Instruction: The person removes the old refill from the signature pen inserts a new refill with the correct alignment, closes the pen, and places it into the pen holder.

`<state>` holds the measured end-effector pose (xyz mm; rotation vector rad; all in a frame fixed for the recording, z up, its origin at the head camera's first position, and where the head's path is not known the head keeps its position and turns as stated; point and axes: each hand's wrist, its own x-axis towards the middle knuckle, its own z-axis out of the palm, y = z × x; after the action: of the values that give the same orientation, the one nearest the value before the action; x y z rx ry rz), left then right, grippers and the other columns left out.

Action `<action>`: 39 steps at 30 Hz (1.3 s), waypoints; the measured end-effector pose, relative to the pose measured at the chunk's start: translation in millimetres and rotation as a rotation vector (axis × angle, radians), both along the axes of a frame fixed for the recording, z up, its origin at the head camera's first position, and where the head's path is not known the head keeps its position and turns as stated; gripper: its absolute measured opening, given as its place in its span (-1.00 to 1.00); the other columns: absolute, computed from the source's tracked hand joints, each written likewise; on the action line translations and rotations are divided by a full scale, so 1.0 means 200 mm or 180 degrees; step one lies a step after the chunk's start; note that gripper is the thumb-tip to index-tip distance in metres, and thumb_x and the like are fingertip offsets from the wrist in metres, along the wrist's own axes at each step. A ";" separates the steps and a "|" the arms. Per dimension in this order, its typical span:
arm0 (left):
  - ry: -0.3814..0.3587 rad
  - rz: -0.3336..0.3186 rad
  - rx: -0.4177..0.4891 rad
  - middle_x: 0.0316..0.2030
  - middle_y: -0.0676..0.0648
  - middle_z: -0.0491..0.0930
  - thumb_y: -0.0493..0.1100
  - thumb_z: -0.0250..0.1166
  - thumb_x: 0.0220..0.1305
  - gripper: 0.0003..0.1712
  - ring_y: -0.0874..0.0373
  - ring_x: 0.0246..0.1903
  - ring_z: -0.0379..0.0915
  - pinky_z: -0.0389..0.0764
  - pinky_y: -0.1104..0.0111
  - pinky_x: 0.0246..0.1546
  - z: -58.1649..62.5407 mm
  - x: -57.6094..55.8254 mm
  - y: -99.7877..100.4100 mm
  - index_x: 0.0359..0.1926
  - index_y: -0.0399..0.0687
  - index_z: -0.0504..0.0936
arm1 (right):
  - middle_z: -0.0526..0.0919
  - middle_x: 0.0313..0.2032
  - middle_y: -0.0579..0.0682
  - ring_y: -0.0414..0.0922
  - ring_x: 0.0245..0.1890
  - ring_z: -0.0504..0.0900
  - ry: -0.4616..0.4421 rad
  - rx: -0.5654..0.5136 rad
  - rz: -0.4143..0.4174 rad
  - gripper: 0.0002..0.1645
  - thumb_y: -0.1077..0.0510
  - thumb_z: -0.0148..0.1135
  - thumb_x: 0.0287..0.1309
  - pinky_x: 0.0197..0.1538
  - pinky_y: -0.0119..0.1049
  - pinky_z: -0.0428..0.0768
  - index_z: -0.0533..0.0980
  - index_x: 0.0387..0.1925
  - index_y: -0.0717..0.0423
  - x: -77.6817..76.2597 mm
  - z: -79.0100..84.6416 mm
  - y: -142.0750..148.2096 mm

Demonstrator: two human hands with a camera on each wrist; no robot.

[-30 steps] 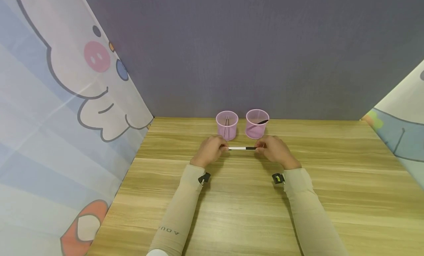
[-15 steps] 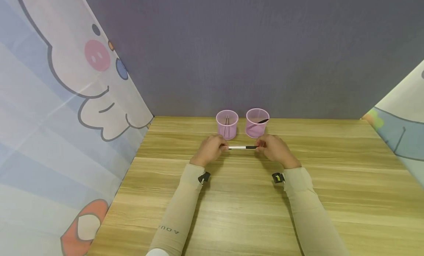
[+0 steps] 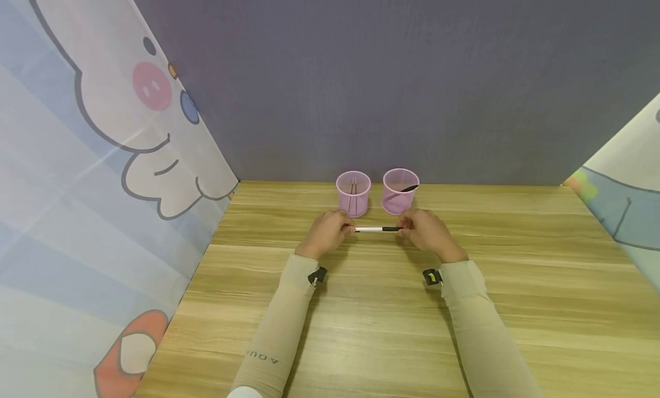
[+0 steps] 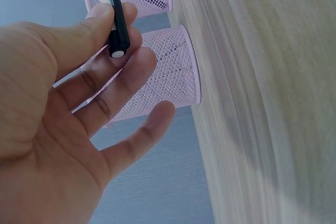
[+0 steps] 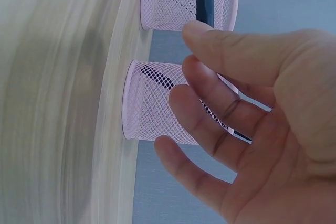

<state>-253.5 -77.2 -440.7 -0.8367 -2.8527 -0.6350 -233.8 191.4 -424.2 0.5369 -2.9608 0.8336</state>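
Note:
A white and black pen (image 3: 369, 229) spans level between the two hands, in front of the cups. My left hand (image 3: 326, 233) pinches its clip end (image 4: 118, 30) between thumb and fingers. At the other end, the black grip (image 5: 205, 4) is pinched by my right hand (image 3: 424, 233); its tip is hidden by the fingers. Just behind the left hand stands a pink mesh cup (image 3: 347, 205) with two thin dark sticks in it. A second pink mesh cup (image 3: 390, 207), behind the right hand, contains a slim dark object leaning on its rim.
Both cups stand near the back edge of the wood-grain table (image 3: 371, 329), close to a grey upright panel (image 3: 392, 83). A cartoon-printed curtain (image 3: 103, 215) borders the left side, and another printed sheet (image 3: 629, 209) the right.

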 end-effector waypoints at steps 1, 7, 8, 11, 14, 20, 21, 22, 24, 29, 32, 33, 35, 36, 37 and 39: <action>-0.0003 -0.0002 0.0006 -0.26 -0.01 0.73 -0.13 0.38 0.34 -0.88 0.12 -0.21 0.68 0.69 0.23 -0.09 0.00 0.00 0.00 -0.22 -0.03 0.82 | 0.68 -0.41 -0.03 -0.08 -0.36 0.60 0.0006 -0.0003 -0.0002 -0.90 0.24 0.44 0.15 -0.20 -0.10 0.52 0.64 -0.31 0.08 0.00 0.00 0.00; -0.0026 -0.0012 0.0010 -0.25 -0.03 0.73 -0.13 0.38 0.34 -0.86 0.10 -0.22 0.68 0.69 0.21 -0.09 0.01 0.01 0.00 -0.21 -0.05 0.82 | 0.68 -0.41 -0.03 -0.09 -0.36 0.59 0.0008 -0.0021 -0.0005 -0.89 0.25 0.44 0.13 -0.21 -0.11 0.52 0.63 -0.31 0.09 0.00 0.00 0.00; -0.0029 -0.0012 0.0004 -0.25 -0.03 0.73 -0.13 0.38 0.34 -0.86 0.10 -0.21 0.68 0.69 0.21 -0.09 0.01 0.01 0.00 -0.21 -0.05 0.82 | 0.68 -0.41 -0.03 -0.09 -0.36 0.59 0.0005 -0.0022 -0.0009 -0.89 0.25 0.44 0.13 -0.21 -0.11 0.52 0.63 -0.31 0.09 0.00 0.00 0.00; -0.0019 -0.0016 -0.0007 -0.25 -0.03 0.73 -0.14 0.37 0.35 -0.86 0.10 -0.21 0.68 0.69 0.22 -0.09 0.01 0.01 0.00 -0.20 -0.06 0.82 | 0.68 -0.41 -0.04 -0.09 -0.36 0.60 -0.0002 -0.0022 -0.0031 -0.88 0.26 0.45 0.12 -0.20 -0.11 0.52 0.63 -0.31 0.09 0.00 0.00 -0.01; -0.0012 -0.0021 -0.0022 -0.24 -0.03 0.73 -0.14 0.37 0.35 -0.86 0.10 -0.21 0.68 0.69 0.22 -0.09 0.01 0.01 0.00 -0.20 -0.06 0.82 | 0.68 -0.41 -0.03 -0.07 -0.36 0.60 -0.0029 -0.0026 -0.0037 -0.88 0.26 0.44 0.12 -0.19 -0.09 0.53 0.62 -0.31 0.09 -0.01 0.00 -0.01; 0.0001 -0.0037 -0.0017 -0.25 -0.05 0.73 -0.16 0.37 0.35 -0.86 0.07 -0.22 0.68 0.68 0.21 -0.10 0.01 0.00 0.00 -0.19 -0.08 0.81 | 0.69 -0.39 0.00 -0.05 -0.34 0.62 -0.0118 -0.0035 -0.0048 -0.88 0.29 0.42 0.14 -0.13 -0.01 0.56 0.61 -0.30 0.11 0.00 0.00 -0.02; 0.0008 -0.0040 -0.0018 -0.25 -0.05 0.73 -0.16 0.36 0.35 -0.86 0.08 -0.23 0.68 0.68 0.21 -0.11 0.01 0.00 0.00 -0.19 -0.08 0.81 | 0.69 -0.39 0.00 -0.05 -0.34 0.62 -0.0113 -0.0033 -0.0050 -0.88 0.29 0.41 0.14 -0.13 -0.01 0.56 0.61 -0.30 0.11 0.00 0.00 -0.02; 0.0009 -0.0042 -0.0021 -0.26 -0.05 0.73 -0.16 0.36 0.36 -0.86 0.08 -0.23 0.68 0.68 0.21 -0.11 0.01 0.00 0.00 -0.19 -0.08 0.81 | 0.69 -0.39 0.01 -0.05 -0.34 0.62 -0.0107 -0.0040 -0.0053 -0.88 0.29 0.41 0.14 -0.14 -0.01 0.56 0.61 -0.30 0.11 0.00 0.00 -0.02; 0.0012 -0.0044 -0.0034 -0.25 -0.05 0.73 -0.16 0.36 0.36 -0.86 0.08 -0.22 0.68 0.68 0.21 -0.10 0.01 0.00 0.01 -0.20 -0.08 0.81 | 0.68 -0.40 0.01 -0.05 -0.35 0.62 -0.0079 -0.0044 -0.0045 -0.88 0.30 0.41 0.14 -0.15 -0.03 0.56 0.60 -0.30 0.12 0.00 0.00 -0.02; 0.0012 -0.0037 -0.0051 -0.23 -0.04 0.73 -0.16 0.36 0.36 -0.86 0.09 -0.21 0.68 0.68 0.22 -0.09 0.01 0.00 0.01 -0.19 -0.08 0.81 | 0.67 -0.41 0.01 -0.06 -0.36 0.61 -0.0054 -0.0075 -0.0024 -0.86 0.30 0.42 0.14 -0.17 -0.06 0.54 0.59 -0.29 0.12 0.00 0.00 -0.01; 0.0000 -0.0021 -0.0041 -0.24 -0.04 0.73 -0.16 0.36 0.36 -0.86 0.09 -0.21 0.68 0.68 0.22 -0.09 0.01 0.00 0.00 -0.18 -0.08 0.81 | 0.67 -0.40 0.01 -0.07 -0.35 0.60 -0.0047 -0.0088 0.0018 -0.85 0.30 0.42 0.14 -0.17 -0.08 0.54 0.59 -0.28 0.13 0.00 -0.01 -0.01; -0.0006 -0.0015 -0.0038 -0.23 -0.04 0.73 -0.16 0.36 0.36 -0.86 0.09 -0.21 0.68 0.68 0.22 -0.08 0.01 0.00 0.00 -0.18 -0.09 0.81 | 0.67 -0.40 0.00 -0.08 -0.35 0.60 -0.0047 -0.0095 0.0031 -0.85 0.29 0.43 0.13 -0.17 -0.08 0.55 0.59 -0.27 0.14 0.00 -0.01 -0.01; -0.0019 -0.0006 -0.0029 -0.23 -0.04 0.73 -0.16 0.35 0.36 -0.85 0.08 -0.20 0.69 0.68 0.22 -0.07 0.01 0.00 0.00 -0.17 -0.09 0.81 | 0.67 -0.40 0.00 -0.09 -0.35 0.61 -0.0047 -0.0119 0.0070 -0.84 0.28 0.43 0.14 -0.17 -0.10 0.55 0.61 -0.24 0.16 0.00 -0.01 0.00; -0.0026 0.0000 -0.0026 -0.22 -0.04 0.73 -0.17 0.35 0.36 -0.85 0.08 -0.20 0.69 0.68 0.22 -0.07 0.01 0.00 0.00 -0.17 -0.09 0.81 | 0.68 -0.39 0.00 -0.09 -0.34 0.61 -0.0063 -0.0139 0.0084 -0.84 0.27 0.42 0.15 -0.17 -0.11 0.55 0.62 -0.22 0.17 0.00 -0.01 0.00; -0.0035 0.0001 -0.0023 -0.22 -0.04 0.74 -0.17 0.35 0.37 -0.85 0.08 -0.19 0.69 0.68 0.22 -0.06 0.01 0.00 0.00 -0.17 -0.09 0.81 | 0.68 -0.39 0.00 -0.09 -0.34 0.62 -0.0077 -0.0154 0.0099 -0.84 0.25 0.41 0.17 -0.17 -0.11 0.56 0.63 -0.20 0.17 0.00 -0.01 0.01; -0.0048 0.0001 -0.0012 -0.21 -0.04 0.74 -0.17 0.35 0.37 -0.85 0.08 -0.18 0.69 0.68 0.21 -0.06 0.01 0.00 0.00 -0.17 -0.10 0.81 | 0.71 -0.37 0.01 -0.09 -0.32 0.63 -0.0108 -0.0171 0.0132 -0.84 0.22 0.38 0.22 -0.16 -0.10 0.58 0.65 -0.17 0.18 -0.01 -0.01 0.01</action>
<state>-253.3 -77.8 -438.5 -0.8357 -2.8683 -0.6388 -235.7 194.2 -425.7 0.5891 -2.9574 0.9324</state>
